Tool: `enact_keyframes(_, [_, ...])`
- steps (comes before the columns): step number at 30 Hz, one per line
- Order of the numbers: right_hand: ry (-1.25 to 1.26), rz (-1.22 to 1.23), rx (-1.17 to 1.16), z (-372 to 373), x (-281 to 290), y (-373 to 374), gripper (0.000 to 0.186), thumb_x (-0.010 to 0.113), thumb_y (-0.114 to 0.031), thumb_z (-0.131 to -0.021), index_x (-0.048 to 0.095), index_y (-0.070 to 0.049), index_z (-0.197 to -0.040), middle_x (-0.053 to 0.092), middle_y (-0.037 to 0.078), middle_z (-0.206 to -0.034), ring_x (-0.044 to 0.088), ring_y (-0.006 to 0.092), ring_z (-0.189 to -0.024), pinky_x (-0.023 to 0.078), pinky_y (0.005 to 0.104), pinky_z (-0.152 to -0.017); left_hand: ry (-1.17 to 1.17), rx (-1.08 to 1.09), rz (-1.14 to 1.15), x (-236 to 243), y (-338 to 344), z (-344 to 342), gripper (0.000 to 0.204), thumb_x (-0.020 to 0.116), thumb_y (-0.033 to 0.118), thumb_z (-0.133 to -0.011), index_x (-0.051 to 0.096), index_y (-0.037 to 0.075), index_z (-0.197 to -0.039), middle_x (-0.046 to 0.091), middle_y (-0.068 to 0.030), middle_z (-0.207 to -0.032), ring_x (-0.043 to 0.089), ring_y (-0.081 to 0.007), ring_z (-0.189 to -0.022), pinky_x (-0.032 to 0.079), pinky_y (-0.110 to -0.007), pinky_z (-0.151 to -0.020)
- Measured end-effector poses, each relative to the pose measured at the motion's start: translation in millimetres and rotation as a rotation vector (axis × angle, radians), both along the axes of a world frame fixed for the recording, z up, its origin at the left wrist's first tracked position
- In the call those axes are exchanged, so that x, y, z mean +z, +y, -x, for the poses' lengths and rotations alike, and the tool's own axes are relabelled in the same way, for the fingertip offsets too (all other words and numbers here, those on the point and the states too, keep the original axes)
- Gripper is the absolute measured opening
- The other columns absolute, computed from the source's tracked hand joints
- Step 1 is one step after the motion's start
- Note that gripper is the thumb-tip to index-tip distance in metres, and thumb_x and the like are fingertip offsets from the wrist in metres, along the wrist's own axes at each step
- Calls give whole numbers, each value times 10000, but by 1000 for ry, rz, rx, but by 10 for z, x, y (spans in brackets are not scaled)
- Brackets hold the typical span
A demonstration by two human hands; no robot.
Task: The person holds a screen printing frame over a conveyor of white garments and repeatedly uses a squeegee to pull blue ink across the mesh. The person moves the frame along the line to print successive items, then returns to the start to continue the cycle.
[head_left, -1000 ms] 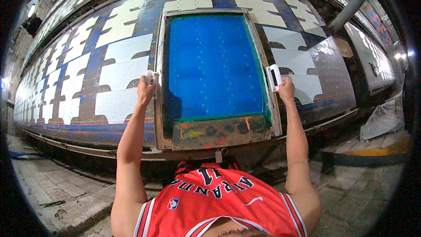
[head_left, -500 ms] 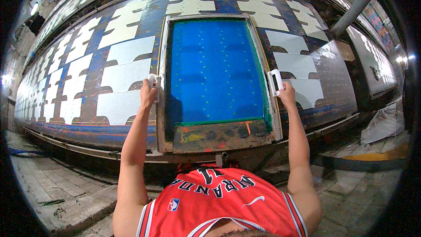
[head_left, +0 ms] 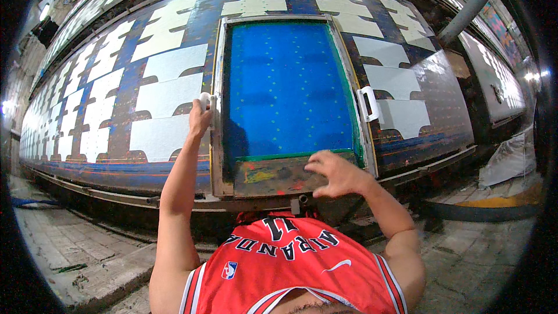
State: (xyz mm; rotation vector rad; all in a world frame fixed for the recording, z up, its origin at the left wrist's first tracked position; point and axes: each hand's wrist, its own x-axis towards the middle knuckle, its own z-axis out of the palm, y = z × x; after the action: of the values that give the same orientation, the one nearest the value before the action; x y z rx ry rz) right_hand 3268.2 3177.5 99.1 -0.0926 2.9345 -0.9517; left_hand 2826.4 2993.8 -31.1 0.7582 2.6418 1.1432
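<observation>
A framed blue screen with rows of small pale dots lies on the long printing table among white cut fabric pieces. My left hand grips the white left handle on the frame's side. My right hand, fingers apart and partly bent, is above the stained board along the frame's near edge, holding nothing. The white right handle is free.
The table's near rail runs in front of me. At right stand a grey metal pipe, another board of white pieces and clear plastic sheeting above the paved floor. More tables run along the far side.
My right hand has let go of the right handle and moved left and down, its fingers now apart. My left hand has stayed on its handle.
</observation>
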Motion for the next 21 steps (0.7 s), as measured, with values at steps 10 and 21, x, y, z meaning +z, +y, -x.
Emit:
enact_keyframes(10, [-25,-536,23,-2,-147,-460,425,710,-108,-678,609,-32,-1085,630,147,-1065,639,321,-1014,550,432,-819,-40,-35,-56,82,-10,-31,303,624,159,-869,481,-37,-1050,679,-297,-976,696,-425,-893,545,-469,-775])
enact_keyframes(21, [-201,-456,-424,694,-2,-338,228,675,-176,-688,714,-110,-903,731,161,-867,725,357,-806,577,504,-693,-4,-41,-10,27,40,10,777,635,51,-801,332,133,-1512,688,-294,-1081,687,-452,-962,534,-496,-831])
